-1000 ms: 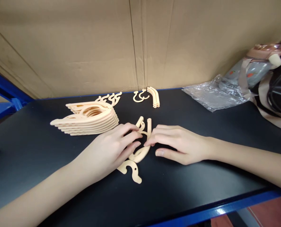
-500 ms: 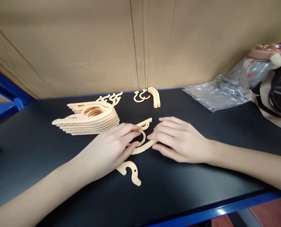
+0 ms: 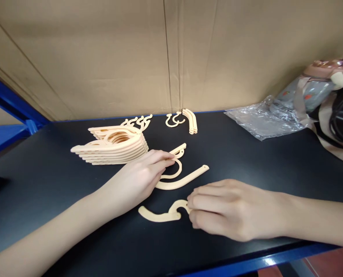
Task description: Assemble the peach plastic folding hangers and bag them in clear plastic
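My left hand (image 3: 148, 173) is closed on a cream plastic hanger body (image 3: 175, 169), fingertips on its ringed middle. Part of that body lies hidden beneath the hand. A long curved hanger arm (image 3: 185, 181), with a hole near its tip, reaches out to the right from under the same hand. Nearer the table's front, my right hand (image 3: 226, 209) pinches one end of a cream hanger hook (image 3: 160, 216), whose other end points left. The fingers cover the gripped tip.
A stack of cream hanger parts (image 3: 116, 154) stands left on the black table (image 3: 125, 246). Behind it lie several hooks (image 3: 142, 121); two loose hooks (image 3: 174, 120) and curved arms (image 3: 191, 122) lie at the back. Clear plastic bag (image 3: 260, 121) and bottle (image 3: 312, 86) are at right.
My right hand has left the curved arm, moved toward the front and taken hold of the hook, which is now turned. My left hand stays on the hanger body. The view has shifted slightly.
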`<action>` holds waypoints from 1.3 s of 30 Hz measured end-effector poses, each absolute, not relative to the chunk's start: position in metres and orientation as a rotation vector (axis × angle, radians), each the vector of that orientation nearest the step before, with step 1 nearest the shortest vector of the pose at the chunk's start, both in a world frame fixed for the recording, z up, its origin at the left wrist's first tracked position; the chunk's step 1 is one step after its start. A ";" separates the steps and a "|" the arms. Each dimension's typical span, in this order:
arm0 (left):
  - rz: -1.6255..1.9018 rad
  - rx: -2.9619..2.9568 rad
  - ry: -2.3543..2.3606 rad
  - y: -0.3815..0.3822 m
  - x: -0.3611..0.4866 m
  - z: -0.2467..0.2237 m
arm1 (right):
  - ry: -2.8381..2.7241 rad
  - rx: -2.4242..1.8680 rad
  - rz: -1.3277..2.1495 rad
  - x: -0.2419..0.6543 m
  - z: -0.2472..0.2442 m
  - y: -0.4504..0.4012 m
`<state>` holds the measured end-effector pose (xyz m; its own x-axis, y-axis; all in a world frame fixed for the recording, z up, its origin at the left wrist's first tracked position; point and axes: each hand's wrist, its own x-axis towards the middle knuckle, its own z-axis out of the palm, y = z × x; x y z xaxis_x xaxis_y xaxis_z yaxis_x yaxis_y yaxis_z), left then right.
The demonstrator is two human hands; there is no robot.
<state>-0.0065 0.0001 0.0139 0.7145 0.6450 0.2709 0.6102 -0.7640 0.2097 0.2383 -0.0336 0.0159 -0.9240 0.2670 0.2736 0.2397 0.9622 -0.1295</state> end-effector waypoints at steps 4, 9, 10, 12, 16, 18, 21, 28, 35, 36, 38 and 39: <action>0.456 2.794 1.093 -0.003 -0.007 0.016 | -2.846 -0.474 0.003 0.259 0.022 -0.031; 0.359 2.747 1.138 -0.003 -0.005 0.018 | -2.762 -0.626 0.096 0.300 0.021 -0.021; 0.352 2.739 1.131 -0.002 -0.004 0.018 | -2.732 -0.683 0.163 0.308 0.019 -0.017; 0.352 2.733 1.081 0.002 -0.004 0.018 | -2.669 -0.786 0.299 0.319 0.016 -0.008; 0.305 2.746 0.973 0.015 -0.006 0.021 | -2.631 -0.794 0.422 0.323 0.014 0.010; 0.251 2.759 0.957 0.019 -0.008 0.024 | -2.638 -0.782 0.379 0.318 0.017 0.015; 0.198 2.794 0.949 0.021 -0.011 0.030 | -2.651 -0.855 0.139 0.312 0.024 0.018; 0.274 2.928 0.992 0.009 0.004 0.037 | -2.719 -1.105 0.054 0.328 0.036 0.015; 0.223 2.760 0.909 0.004 0.030 0.027 | -2.737 -1.142 0.425 0.327 0.030 0.010; 0.254 2.746 0.905 0.004 0.030 0.023 | -2.737 -1.124 0.442 0.325 0.029 0.009; 0.326 2.747 0.886 0.005 0.030 0.015 | -2.737 -1.107 0.435 0.322 0.028 0.006; 0.357 2.761 0.880 0.005 0.029 0.012 | -2.733 -1.108 0.422 0.322 0.028 0.005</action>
